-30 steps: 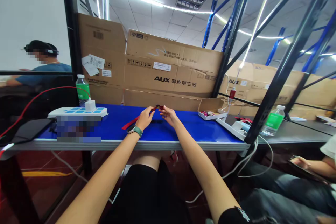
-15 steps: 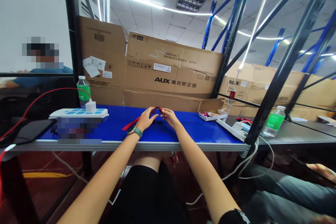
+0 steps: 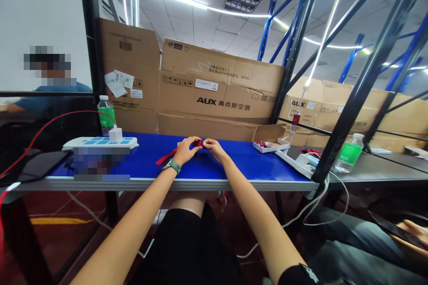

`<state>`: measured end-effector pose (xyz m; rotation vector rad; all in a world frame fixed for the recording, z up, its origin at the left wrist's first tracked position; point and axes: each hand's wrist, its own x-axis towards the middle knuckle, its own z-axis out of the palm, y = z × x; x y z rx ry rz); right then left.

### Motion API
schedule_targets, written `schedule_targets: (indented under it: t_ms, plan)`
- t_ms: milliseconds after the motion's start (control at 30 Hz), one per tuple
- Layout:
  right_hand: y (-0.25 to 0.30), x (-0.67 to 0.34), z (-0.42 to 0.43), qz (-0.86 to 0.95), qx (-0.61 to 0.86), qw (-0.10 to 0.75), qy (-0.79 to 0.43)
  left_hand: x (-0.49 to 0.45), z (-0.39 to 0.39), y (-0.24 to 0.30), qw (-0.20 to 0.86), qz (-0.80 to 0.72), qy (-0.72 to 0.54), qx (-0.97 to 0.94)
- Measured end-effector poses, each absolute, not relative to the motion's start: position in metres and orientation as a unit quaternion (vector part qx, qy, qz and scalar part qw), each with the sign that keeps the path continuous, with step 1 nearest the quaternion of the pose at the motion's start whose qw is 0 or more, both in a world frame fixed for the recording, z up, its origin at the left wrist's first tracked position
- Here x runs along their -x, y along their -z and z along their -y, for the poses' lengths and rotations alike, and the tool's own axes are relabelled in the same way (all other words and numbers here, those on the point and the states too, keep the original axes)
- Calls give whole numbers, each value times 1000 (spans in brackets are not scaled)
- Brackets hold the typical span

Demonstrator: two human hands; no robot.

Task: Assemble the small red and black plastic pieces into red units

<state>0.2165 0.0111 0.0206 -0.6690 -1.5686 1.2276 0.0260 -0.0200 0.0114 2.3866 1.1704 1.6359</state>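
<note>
1. The cardboard boxes stand in a row along the table's far edge, the widest straight ahead of me
2. The blue table carries everything, and its near edge runs across above my knees
3. A white power strip lies near the left edge with a white charger plugged into it
4. A green-labelled bottle stands upright just behind the strip, towards the far left corner
5. A small open box sits near the far right corner, well apart from my hands
6. My left hand, with a watch on the wrist, and my right hand meet over the middle of the table, each pinching the red ribbon
7. The red ribbon is bunched between my fingertips, and its free tail slants down to the left onto the table
</note>
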Motion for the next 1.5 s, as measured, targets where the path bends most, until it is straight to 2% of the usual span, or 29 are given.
schedule_targets:
  t_ms: [200, 367, 567, 667, 800, 933, 1167, 1333, 1500]
  plan:
    - [-26, -217, -12, 588, 218, 546, -555, -27, 22, -15, 4, -384, -535, -752]
    - [-24, -217, -17, 562, 200, 549, -586, -26, 24, -17, 39, -371, -556, -742]
    - [-17, -216, -17, 650, 291, 488, -505, -26, 25, -17, 45, -377, -534, -755]
    - [-17, -214, -16, 653, 292, 511, -476, -27, 26, -17, 41, -378, -520, -765]
    - [-21, -208, -13, 588, 267, 560, -519, -28, 29, -19, 36, -385, -531, -754]
    - [-23, -205, -10, 588, 259, 520, -564, -29, 30, -19, 45, -361, -537, -761]
    - [-23, -206, -4, 607, 295, 485, -556, -28, 23, -17, 107, -334, -559, -752]
    - [-29, -209, 4, 612, 239, 497, -567, -23, 5, -9, 211, -346, -590, -698]
    - [-28, -211, 6, 663, 236, 502, -503, -24, -5, 2, 322, -321, -521, -723]
